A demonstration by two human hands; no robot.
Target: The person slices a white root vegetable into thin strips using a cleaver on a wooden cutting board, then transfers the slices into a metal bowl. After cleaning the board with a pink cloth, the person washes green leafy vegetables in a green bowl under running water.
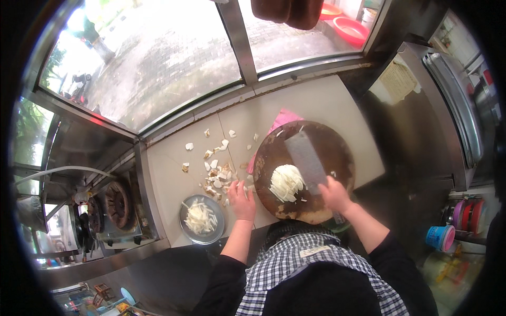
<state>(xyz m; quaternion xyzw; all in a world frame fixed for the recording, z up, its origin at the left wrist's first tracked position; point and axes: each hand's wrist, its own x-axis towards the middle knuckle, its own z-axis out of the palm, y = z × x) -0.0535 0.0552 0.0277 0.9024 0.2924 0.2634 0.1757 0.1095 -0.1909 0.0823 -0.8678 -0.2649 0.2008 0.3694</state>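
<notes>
My right hand (335,194) is closed around the handle of a cleaver (307,160), whose broad blade lies over the round wooden chopping board (272,146). Just left of the blade, a heap of pale cut strips (286,183) rests on the board. My left hand (242,200) is off the board's left edge with its fingers apart, beside scattered white and brown peelings (216,177); whether its fingertips touch any is unclear. Left of that hand, a round metal dish (183,226) holds more pale strips (201,216).
Pink material (282,118) shows under the board on the tiled counter (328,94). A window frame (189,106) borders the far side. Gas burners (119,205) stand at the left, a metal cabinet (431,118) at the right. A green bowl (340,226) is partly hidden near my right forearm.
</notes>
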